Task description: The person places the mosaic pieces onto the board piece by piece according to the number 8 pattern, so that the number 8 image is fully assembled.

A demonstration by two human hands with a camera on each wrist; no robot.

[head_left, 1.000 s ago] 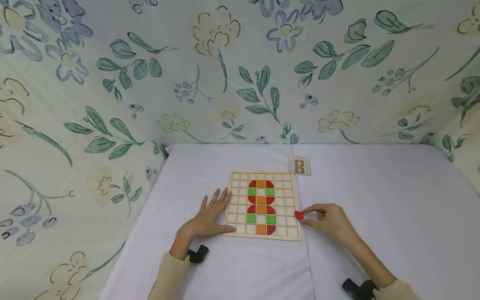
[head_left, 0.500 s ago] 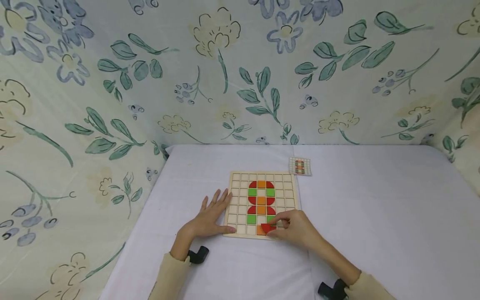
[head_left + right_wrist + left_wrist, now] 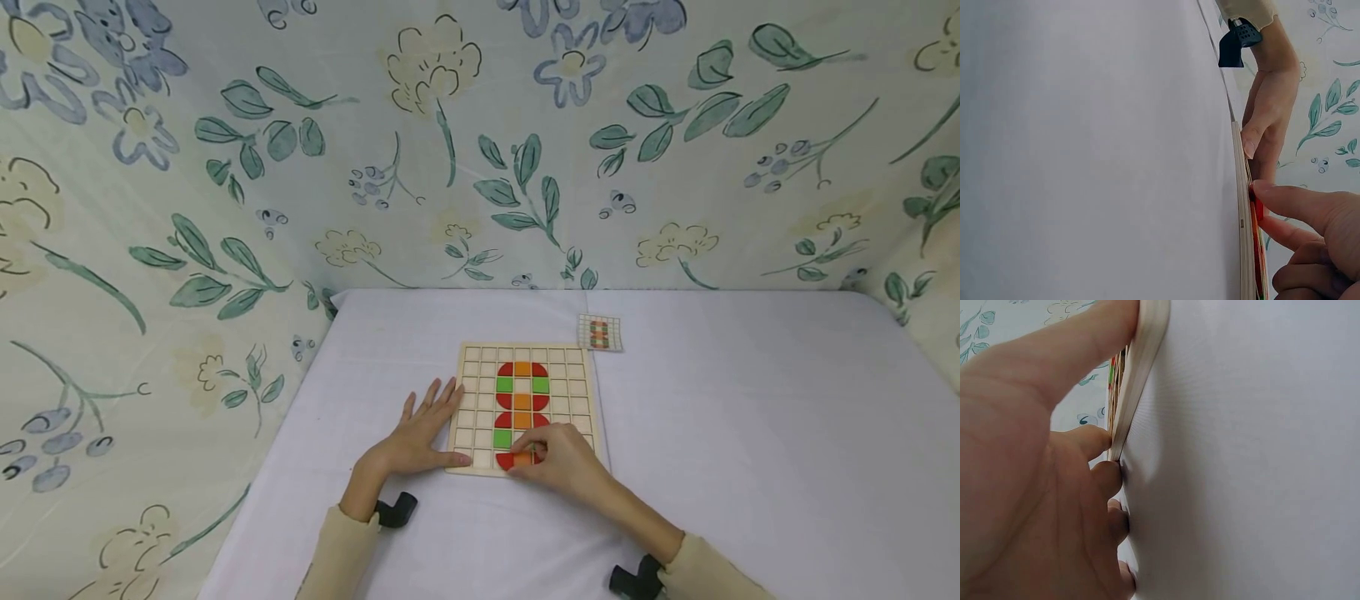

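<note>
A square wooden grid board (image 3: 480, 417) lies on the cloth, with red, orange and green pieces set in its middle columns. My right hand (image 3: 566, 462) pinches a red rounded piece (image 3: 504, 460) between thumb and index finger, over the bottom row just left of an orange square (image 3: 522, 458). In the right wrist view that red piece (image 3: 1259, 206) is tilted at the board's surface. My left hand (image 3: 411, 436) rests spread along the board's left edge, its thumb on the lower left corner. Part of the pattern is hidden under my right hand.
A small pattern card (image 3: 599, 332) lies at the board's upper right corner, printed with a similar coloured design. White cloth (image 3: 750, 400) covers the table, and a floral curtain (image 3: 480, 167) hangs behind it. Dark wrist cameras (image 3: 397, 508) sit at both wrists.
My right hand has carried the red piece leftward from beside the board's right edge, across the bottom row, to the left of the orange square. The left hand has stayed in place.
</note>
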